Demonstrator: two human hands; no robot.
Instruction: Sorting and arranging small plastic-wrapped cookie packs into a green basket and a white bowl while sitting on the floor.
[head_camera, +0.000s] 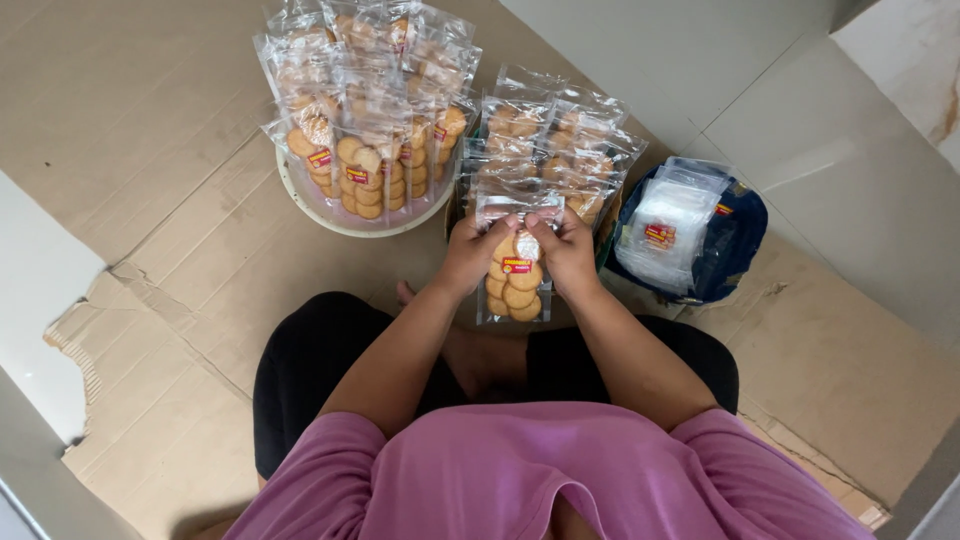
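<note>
Cookie bag (515, 275) — clear glossy plastic film, crinkled, with a smooth red-and-yellow paper-like sticker. Bagged stacks in round tray (300, 195): same shiny film. Floor sheet (170, 130) — matt brown cardboard, creased, torn rough edges. Shirt (540, 480): soft matt pink cloth. Floor tiles (830, 170) smooth, faintly glossy.

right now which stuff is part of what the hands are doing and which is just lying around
In hand:
- left hand
- right hand
- clear cookie bag

Lying about:
- filled bags in round tray
- second stack of filled bags
- empty bags in blue bag
- flattened cardboard
</note>
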